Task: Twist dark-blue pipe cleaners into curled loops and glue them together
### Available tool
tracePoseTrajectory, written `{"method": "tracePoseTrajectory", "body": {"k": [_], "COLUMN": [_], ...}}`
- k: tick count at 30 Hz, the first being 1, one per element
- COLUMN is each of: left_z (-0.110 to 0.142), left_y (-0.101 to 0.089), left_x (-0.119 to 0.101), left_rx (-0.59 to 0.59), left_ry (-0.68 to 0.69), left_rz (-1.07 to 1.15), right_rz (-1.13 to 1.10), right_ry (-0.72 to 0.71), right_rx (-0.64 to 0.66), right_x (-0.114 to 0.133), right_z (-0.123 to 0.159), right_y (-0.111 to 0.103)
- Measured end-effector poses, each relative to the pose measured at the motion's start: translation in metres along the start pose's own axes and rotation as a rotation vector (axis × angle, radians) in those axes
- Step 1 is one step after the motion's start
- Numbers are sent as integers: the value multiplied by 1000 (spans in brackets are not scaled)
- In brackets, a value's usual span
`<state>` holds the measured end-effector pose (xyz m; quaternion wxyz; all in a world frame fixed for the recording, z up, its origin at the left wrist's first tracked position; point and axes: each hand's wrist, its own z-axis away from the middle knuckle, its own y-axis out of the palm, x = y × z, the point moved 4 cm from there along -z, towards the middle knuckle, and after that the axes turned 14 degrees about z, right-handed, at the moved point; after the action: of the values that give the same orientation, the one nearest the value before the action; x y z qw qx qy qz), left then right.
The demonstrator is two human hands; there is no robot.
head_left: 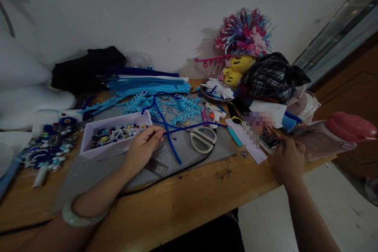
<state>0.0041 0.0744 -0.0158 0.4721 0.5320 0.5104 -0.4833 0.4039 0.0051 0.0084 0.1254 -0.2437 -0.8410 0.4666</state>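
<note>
My left hand (146, 143) is closed in a pinch on a dark blue pipe cleaner (197, 126), which stretches right across the scissors. More dark blue stem crosses it, with one end (174, 149) pointing toward the table's front. My right hand (288, 159) is at the near right edge of a phone (268, 138) with a lit screen. Its fingers are partly extended and touch or hover over the phone; I cannot tell which. Close behind my left hand stands a white box (110, 151) of mixed beads. Scissors (203, 139) with pale handles lie on the grey mat.
Bundled light blue pipe cleaners (147, 85) and beaded blue branches (184, 108) lie at the back. A glue gun (217, 113) rests behind the scissors. At right stands a pink-lidded bottle (348, 132). Beaded ornaments (49, 147) lie left; a black cable (165, 179) runs along the front.
</note>
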Motion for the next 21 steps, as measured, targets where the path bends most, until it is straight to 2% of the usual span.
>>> {"method": "tracePoseTrajectory", "body": {"k": [21], "left_z": [1], "left_y": [0], "left_x": [-2], "left_rx": [7], "left_ry": [-1], "left_rz": [3], "right_rz": [-3], "right_ry": [16], "right_rx": [20], "right_x": [0], "right_z": [-1], "right_y": [0]}}
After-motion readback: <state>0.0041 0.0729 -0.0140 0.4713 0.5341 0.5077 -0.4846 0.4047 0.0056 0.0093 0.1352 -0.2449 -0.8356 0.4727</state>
